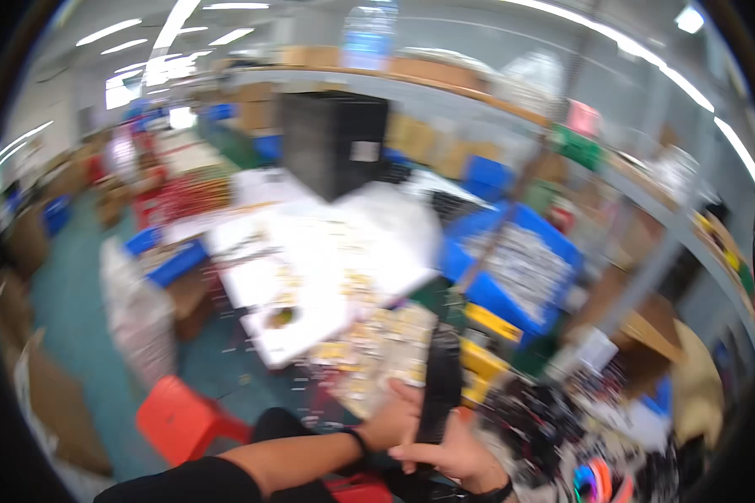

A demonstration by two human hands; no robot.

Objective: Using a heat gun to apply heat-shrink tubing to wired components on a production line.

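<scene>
Both my hands low centre, forearms in from the bottom edge. Left hand [392, 422] and right hand [451, 453] both wrapped around a tall, narrow black stack [441, 386], held upright just off the white desk [327, 260]. Blue bin [512, 268] to the right holds small pale parts, too blurred to identify. Red plastic stool [180, 419] on the floor, lower left.

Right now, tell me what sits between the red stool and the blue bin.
In the head view, the white table strewn with small yellowish items lies between the red stool and the blue bin. Motion blur hides what the items are.
</scene>
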